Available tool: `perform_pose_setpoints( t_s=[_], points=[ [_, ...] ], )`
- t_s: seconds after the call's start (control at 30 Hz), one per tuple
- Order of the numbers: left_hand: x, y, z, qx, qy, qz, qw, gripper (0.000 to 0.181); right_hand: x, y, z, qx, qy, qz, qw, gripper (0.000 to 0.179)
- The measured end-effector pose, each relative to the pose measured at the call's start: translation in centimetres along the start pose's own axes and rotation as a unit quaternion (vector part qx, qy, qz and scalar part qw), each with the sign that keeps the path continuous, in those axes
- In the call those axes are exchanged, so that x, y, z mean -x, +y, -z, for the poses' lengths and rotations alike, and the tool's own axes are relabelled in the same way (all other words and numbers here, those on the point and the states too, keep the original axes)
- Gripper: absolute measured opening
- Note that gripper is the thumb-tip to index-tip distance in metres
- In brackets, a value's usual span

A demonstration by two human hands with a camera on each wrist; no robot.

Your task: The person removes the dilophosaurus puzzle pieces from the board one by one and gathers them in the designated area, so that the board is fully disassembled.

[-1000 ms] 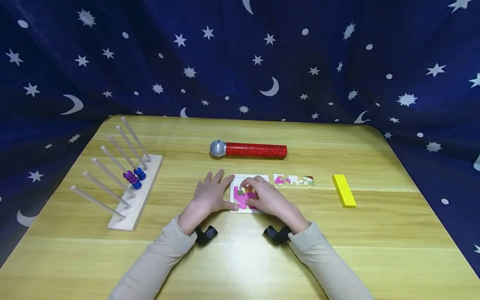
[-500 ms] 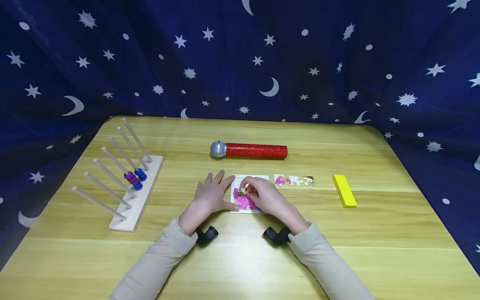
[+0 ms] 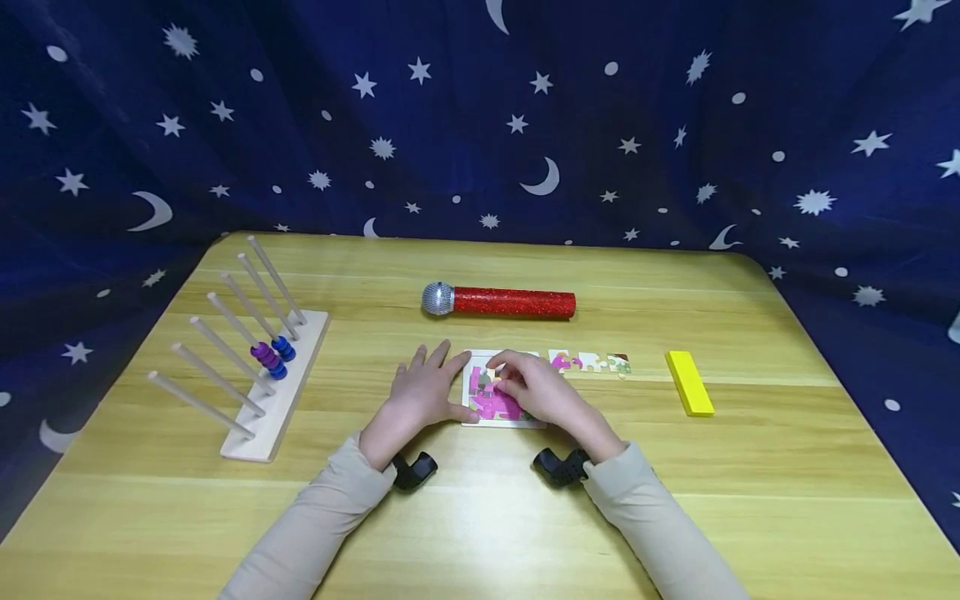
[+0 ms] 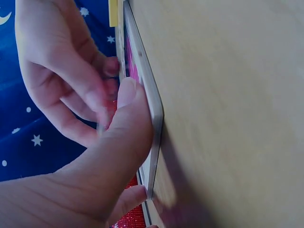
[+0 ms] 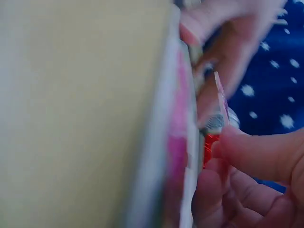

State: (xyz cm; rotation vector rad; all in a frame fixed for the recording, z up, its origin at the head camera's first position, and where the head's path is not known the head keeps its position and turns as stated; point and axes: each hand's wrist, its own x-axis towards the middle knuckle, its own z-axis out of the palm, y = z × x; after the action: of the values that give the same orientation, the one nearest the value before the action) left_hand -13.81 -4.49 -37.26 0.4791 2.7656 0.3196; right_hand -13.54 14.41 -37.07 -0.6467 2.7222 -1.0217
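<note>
A jigsaw puzzle tray with a white frame and pink pieces lies between the two hands. My left hand rests at its left side, fingers spread and thumb on the frame's lower left corner. Over the tray's right part, my right hand pinches a puzzle piece between thumb and fingers. In the right wrist view that thin piece stands on edge, raised above the tray. My right hand hides part of the tray in the head view. Several loose pieces lie in a row right of the tray.
A red glitter microphone lies behind the tray. At the left stands a wooden peg rack with purple and blue beads. A yellow block lies to the right. A dark starry curtain hangs behind the table.
My right hand has shifted slightly over the tray, first toward the back, then a little right, showing more of the pink pieces. My left hand has stayed in place.
</note>
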Motion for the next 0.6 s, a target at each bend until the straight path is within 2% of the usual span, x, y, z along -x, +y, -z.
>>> perform_pose_setpoints(
  t_s=[0.13,0.3,0.43,0.6],
  points=[
    [-0.1,0.0,-0.1,0.003,-0.003,-0.003,1.0,0.094,1.2,1.1,2.0,-0.035,-0.005,-0.013,0.9993,0.021],
    [-0.1,0.0,-0.1,0.012,-0.005,0.0,0.9999,0.095,3.5,3.6,4.3,-0.026,-0.002,-0.039,0.9989,0.021],
    [0.0,-0.1,0.0,0.016,-0.004,0.002,0.9999,0.094,4.6,5.2,5.1,-0.013,-0.006,-0.046,0.9988,0.019],
    [0.2,0.0,0.1,0.021,-0.002,-0.001,0.9998,0.094,4.9,5.8,5.3,-0.002,-0.018,-0.043,0.9989,0.018]
  ],
)
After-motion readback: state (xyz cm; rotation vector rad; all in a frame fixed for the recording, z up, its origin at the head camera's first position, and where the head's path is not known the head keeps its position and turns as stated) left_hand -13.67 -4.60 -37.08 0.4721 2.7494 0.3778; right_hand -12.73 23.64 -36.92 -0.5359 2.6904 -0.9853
